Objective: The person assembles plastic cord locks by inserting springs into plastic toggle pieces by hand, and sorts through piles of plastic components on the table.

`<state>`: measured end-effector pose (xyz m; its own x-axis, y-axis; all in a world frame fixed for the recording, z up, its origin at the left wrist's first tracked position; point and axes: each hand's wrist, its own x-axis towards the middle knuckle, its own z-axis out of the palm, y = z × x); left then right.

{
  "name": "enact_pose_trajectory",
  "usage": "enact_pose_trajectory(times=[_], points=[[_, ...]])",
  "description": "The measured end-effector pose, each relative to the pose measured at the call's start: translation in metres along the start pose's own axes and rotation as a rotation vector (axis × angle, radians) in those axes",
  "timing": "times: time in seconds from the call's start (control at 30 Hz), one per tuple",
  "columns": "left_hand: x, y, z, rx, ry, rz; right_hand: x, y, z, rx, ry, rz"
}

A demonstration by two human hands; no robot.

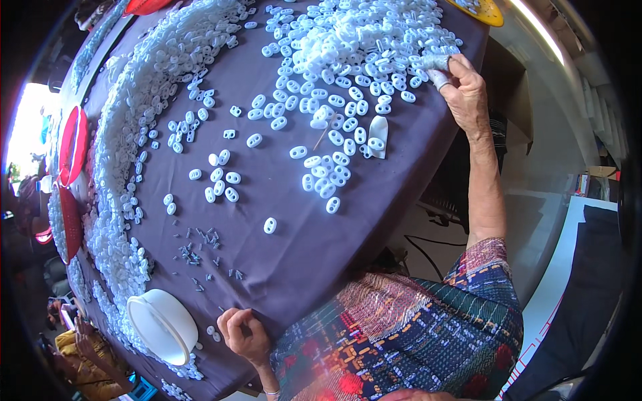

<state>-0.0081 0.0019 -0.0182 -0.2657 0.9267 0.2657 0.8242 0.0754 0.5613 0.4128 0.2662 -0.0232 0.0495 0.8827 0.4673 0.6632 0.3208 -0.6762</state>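
Observation:
My right hand (466,97) is at the right edge of a large heap of small white oval two-holed pieces (354,43). Pale wraps cover its thumb and forefinger, which stretch apart among the outer pieces; whether they touch one is hard to see. Low on the table, my left hand (246,337) has its fingers curled in, and what they hold, if anything, is hidden. A tiny dark pin lies by its fingertips. Farther up are several scattered small dark pins (194,254). A few single oval pieces (269,225) lie between the hands.
A long bank of similar white pieces (114,154) runs down the left side. A white tub (164,326) lies tilted at lower left. Red baskets (72,146) stand along the far edge, and a yellow tray (491,12) at top right. Another person (87,357) sits at lower left.

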Motion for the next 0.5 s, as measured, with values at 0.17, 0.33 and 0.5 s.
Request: enact_pose_trajectory(times=[0.17, 0.33, 0.5], points=[[-0.001, -0.002, -0.001, -0.02, -0.014, -0.004, 0.002, -0.005, -0.004, -0.234, -0.144, -0.027], [0.001, 0.0, 0.0, -0.042, 0.004, -0.004, 0.007, 0.003, 0.004, -0.439, -0.068, -0.313], [0.0, -0.001, 0.001, -0.053, 0.014, -0.012, 0.006, 0.003, 0.007, -0.283, -0.095, -0.102]])
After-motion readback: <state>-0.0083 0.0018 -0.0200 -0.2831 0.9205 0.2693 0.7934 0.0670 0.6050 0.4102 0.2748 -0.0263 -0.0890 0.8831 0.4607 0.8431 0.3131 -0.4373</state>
